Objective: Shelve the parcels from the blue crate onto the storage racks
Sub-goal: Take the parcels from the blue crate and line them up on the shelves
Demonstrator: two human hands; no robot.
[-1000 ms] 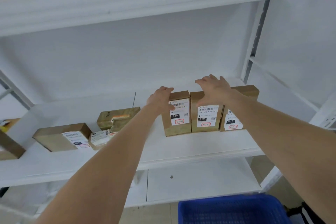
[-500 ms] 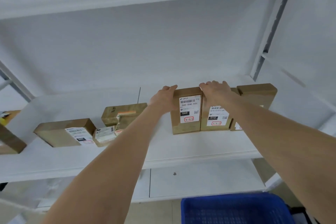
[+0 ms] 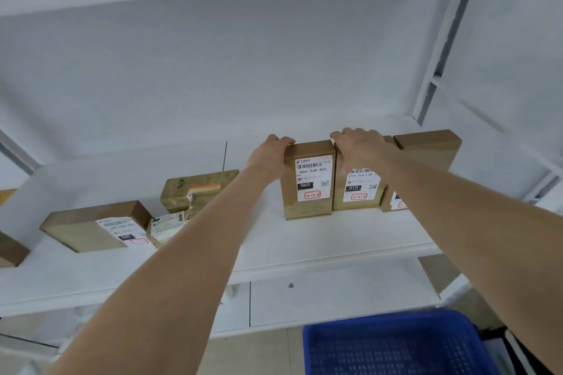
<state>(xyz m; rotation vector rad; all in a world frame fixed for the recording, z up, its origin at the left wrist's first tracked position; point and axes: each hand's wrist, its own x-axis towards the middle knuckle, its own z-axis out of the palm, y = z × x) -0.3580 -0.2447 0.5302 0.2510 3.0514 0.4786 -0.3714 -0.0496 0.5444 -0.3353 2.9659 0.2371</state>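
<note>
Fingers curled, the left hand (image 3: 269,158) gripped the 060 parcel (image 3: 307,192), the right hand (image 3: 361,148) the 010 parcel (image 3: 358,195), toward the right end of the shelf (image 3: 304,242); the blue crate (image 3: 396,344) (partly seen) showed none. Shelving seemed nearly done

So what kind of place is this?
Probably a parcel storeroom or sorting depot: white racks hold brown parcels with barcode labels, and a blue crate sits below.

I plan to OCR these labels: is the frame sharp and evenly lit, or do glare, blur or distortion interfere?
Head view: soft, even light, no glare. The label on the 060 parcel reads sharply; that on the 010 parcel is partly covered by the right hand; the flat parcel far left looks softer and skewed. Wide-angle lens bends the shelf edge.
</note>
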